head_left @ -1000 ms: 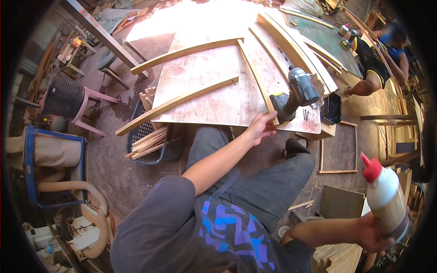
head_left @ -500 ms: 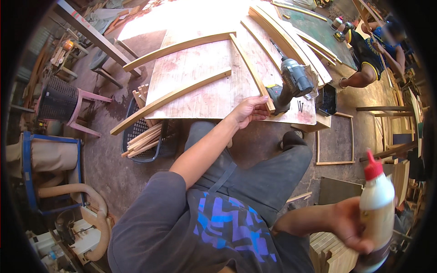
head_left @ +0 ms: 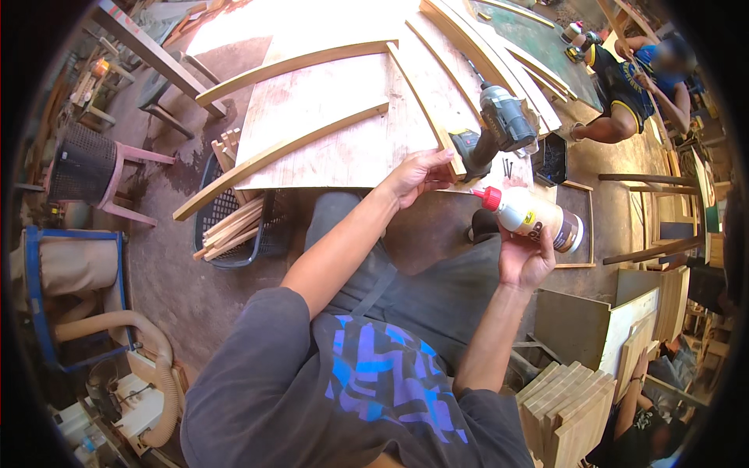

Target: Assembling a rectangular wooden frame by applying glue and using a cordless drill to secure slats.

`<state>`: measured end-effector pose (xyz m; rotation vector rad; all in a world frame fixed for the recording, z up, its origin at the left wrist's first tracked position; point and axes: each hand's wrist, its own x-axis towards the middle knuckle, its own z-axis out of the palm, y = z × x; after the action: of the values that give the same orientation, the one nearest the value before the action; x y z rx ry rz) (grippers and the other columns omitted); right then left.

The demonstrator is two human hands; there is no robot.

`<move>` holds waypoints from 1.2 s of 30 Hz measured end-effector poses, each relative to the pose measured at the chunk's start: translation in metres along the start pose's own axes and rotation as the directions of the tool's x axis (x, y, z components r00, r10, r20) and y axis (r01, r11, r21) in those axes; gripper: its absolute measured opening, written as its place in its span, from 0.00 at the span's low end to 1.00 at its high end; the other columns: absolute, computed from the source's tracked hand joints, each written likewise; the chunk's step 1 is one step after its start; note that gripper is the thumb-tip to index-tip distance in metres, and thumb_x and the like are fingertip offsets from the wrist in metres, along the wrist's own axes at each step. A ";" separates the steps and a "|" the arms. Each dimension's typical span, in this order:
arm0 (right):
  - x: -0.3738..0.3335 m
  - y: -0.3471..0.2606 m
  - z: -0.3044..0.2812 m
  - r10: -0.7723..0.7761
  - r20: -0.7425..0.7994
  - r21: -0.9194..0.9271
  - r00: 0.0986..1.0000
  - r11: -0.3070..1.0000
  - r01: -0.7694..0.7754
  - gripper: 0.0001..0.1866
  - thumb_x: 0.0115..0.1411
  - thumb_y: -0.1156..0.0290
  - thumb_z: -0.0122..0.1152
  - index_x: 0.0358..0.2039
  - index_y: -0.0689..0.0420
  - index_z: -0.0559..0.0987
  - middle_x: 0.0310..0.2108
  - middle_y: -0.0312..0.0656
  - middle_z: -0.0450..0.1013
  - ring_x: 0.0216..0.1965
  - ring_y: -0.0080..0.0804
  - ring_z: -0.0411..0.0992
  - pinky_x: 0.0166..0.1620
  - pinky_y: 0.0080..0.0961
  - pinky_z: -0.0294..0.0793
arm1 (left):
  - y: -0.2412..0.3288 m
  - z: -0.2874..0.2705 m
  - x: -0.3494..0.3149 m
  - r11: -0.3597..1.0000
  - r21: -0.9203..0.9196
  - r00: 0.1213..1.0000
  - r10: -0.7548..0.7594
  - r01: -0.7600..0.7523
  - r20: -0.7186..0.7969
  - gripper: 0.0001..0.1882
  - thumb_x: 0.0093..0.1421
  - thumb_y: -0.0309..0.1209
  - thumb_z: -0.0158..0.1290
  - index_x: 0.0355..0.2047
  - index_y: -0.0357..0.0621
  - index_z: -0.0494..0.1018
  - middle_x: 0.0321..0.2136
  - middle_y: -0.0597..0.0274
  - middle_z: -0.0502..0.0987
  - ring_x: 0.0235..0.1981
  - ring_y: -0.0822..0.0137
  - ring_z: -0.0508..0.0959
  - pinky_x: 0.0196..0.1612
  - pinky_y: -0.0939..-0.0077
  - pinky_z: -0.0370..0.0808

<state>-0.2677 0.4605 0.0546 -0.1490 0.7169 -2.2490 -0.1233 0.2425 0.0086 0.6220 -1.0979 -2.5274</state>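
Note:
My left hand [head_left: 420, 178] is closed on the near end of a narrow wooden strip [head_left: 425, 105] at the table's front edge. The strip's far end touches a long wooden strip [head_left: 300, 69] at a corner. Another wooden strip [head_left: 285, 158] lies to the left, its near end jutting past the table. In my right hand [head_left: 524, 257] is a white glue bottle [head_left: 521, 213] with a red cap, tipped on its side. Its nozzle points left, close to the held strip's end but apart from it. A cordless drill [head_left: 499, 125] stands just right of that end, beside several dark screws [head_left: 507, 167].
Long boards [head_left: 495, 62] lie along the right of the pale tabletop [head_left: 343, 125]. Below its left edge stands a basket [head_left: 234, 253] of wooden sticks. A black bin [head_left: 552, 160] is at the right corner. A co-worker [head_left: 636, 82] sits at far right; stacked wood pieces [head_left: 566, 409] stand near right.
My right hand has brought the glue bottle up and left from the lower right, tipping it from upright to sideways. My left hand still grips the strip's end.

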 end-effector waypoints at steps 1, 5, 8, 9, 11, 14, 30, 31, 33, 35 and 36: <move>0.000 0.003 -0.001 -0.004 -0.015 -0.012 1.000 1.000 0.004 0.33 0.60 0.65 0.65 0.64 0.58 0.67 0.61 0.50 0.68 0.65 0.49 0.64 0.64 0.67 0.63 | -0.001 0.001 -0.001 1.000 -0.005 1.000 0.013 -0.013 -0.018 0.19 0.66 0.48 0.56 0.47 0.48 0.79 0.39 0.66 0.83 0.42 0.74 0.79 0.48 0.73 0.75; 0.000 0.014 -0.002 -0.030 -0.069 -0.019 0.997 0.999 0.029 0.32 0.60 0.66 0.64 0.64 0.59 0.67 0.61 0.50 0.69 0.63 0.50 0.66 0.63 0.65 0.65 | -0.002 0.004 -0.003 1.000 -0.013 0.998 0.015 -0.016 -0.064 0.19 0.66 0.48 0.57 0.46 0.48 0.79 0.39 0.65 0.83 0.41 0.73 0.80 0.46 0.73 0.76; 0.001 0.015 0.001 -0.060 -0.085 -0.087 0.995 0.995 0.053 0.33 0.59 0.67 0.64 0.64 0.59 0.66 0.61 0.50 0.68 0.63 0.50 0.67 0.62 0.64 0.67 | -0.002 0.004 -0.003 1.000 -0.005 0.998 0.027 -0.027 -0.048 0.19 0.65 0.48 0.58 0.46 0.48 0.79 0.38 0.65 0.83 0.41 0.72 0.81 0.47 0.73 0.76; 0.001 0.015 0.004 -0.065 -0.087 -0.139 0.994 0.989 0.052 0.33 0.59 0.67 0.64 0.65 0.58 0.66 0.61 0.50 0.68 0.62 0.50 0.67 0.62 0.64 0.68 | -0.001 0.004 -0.003 0.999 -0.009 0.998 0.031 -0.032 -0.047 0.19 0.65 0.48 0.58 0.46 0.48 0.79 0.38 0.65 0.83 0.41 0.72 0.81 0.47 0.73 0.76; -0.003 0.008 0.007 -0.050 -0.013 -0.134 0.999 0.990 0.047 0.36 0.59 0.64 0.65 0.67 0.57 0.63 0.63 0.51 0.66 0.64 0.52 0.65 0.62 0.66 0.66 | -0.001 0.004 -0.002 0.999 -0.022 0.999 0.029 -0.030 -0.041 0.19 0.65 0.48 0.57 0.46 0.47 0.79 0.38 0.64 0.83 0.42 0.72 0.81 0.48 0.72 0.75; -0.005 0.004 0.009 -0.034 0.071 -0.176 0.997 0.983 0.046 0.39 0.59 0.61 0.64 0.68 0.56 0.61 0.64 0.52 0.65 0.66 0.53 0.63 0.63 0.67 0.66 | 0.000 0.005 0.000 0.998 -0.048 0.998 0.039 -0.041 -0.040 0.18 0.66 0.48 0.57 0.45 0.47 0.79 0.38 0.64 0.83 0.42 0.72 0.81 0.48 0.72 0.75; 0.003 -0.003 0.004 -0.088 0.089 -0.224 0.992 0.969 0.106 0.38 0.58 0.67 0.66 0.67 0.55 0.62 0.63 0.48 0.67 0.65 0.45 0.65 0.65 0.56 0.66 | -0.001 0.004 0.000 0.997 -0.068 0.998 0.036 -0.039 -0.041 0.17 0.66 0.46 0.56 0.45 0.47 0.79 0.38 0.63 0.83 0.41 0.72 0.81 0.48 0.72 0.75; 0.004 -0.002 0.004 -0.102 0.085 -0.212 0.991 0.970 0.118 0.38 0.58 0.67 0.66 0.68 0.55 0.62 0.62 0.48 0.67 0.65 0.44 0.66 0.64 0.54 0.68 | -0.002 0.004 0.000 0.998 -0.061 0.999 0.030 -0.033 -0.042 0.17 0.66 0.47 0.56 0.45 0.47 0.79 0.38 0.63 0.83 0.41 0.72 0.81 0.49 0.71 0.75; 0.007 -0.002 0.004 -0.113 0.111 -0.234 0.987 0.963 0.136 0.38 0.58 0.67 0.67 0.67 0.55 0.62 0.61 0.47 0.68 0.63 0.43 0.68 0.62 0.51 0.73 | -0.003 0.004 0.000 0.998 -0.053 0.999 0.021 -0.023 -0.041 0.18 0.67 0.47 0.56 0.45 0.47 0.79 0.38 0.63 0.83 0.42 0.71 0.81 0.49 0.70 0.75; 0.012 -0.001 0.006 -0.151 0.120 -0.357 0.981 0.916 0.185 0.37 0.58 0.68 0.67 0.67 0.55 0.63 0.61 0.46 0.69 0.62 0.43 0.69 0.60 0.51 0.74 | -0.005 0.004 0.001 0.998 -0.053 0.998 0.013 -0.016 -0.056 0.18 0.66 0.47 0.56 0.46 0.48 0.79 0.38 0.64 0.83 0.41 0.71 0.81 0.50 0.68 0.75; 0.014 0.000 0.007 -0.146 0.096 -0.352 0.985 0.920 0.170 0.37 0.58 0.68 0.67 0.67 0.55 0.63 0.61 0.46 0.69 0.62 0.43 0.69 0.60 0.51 0.74 | -0.005 0.004 0.001 0.998 -0.054 0.999 0.025 -0.028 -0.049 0.18 0.66 0.47 0.56 0.46 0.48 0.79 0.38 0.64 0.83 0.41 0.71 0.81 0.50 0.68 0.75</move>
<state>-0.2756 0.4479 0.0591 -0.4748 1.1100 -2.2294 -0.1270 0.2475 0.0067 0.6457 -1.0109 -2.4976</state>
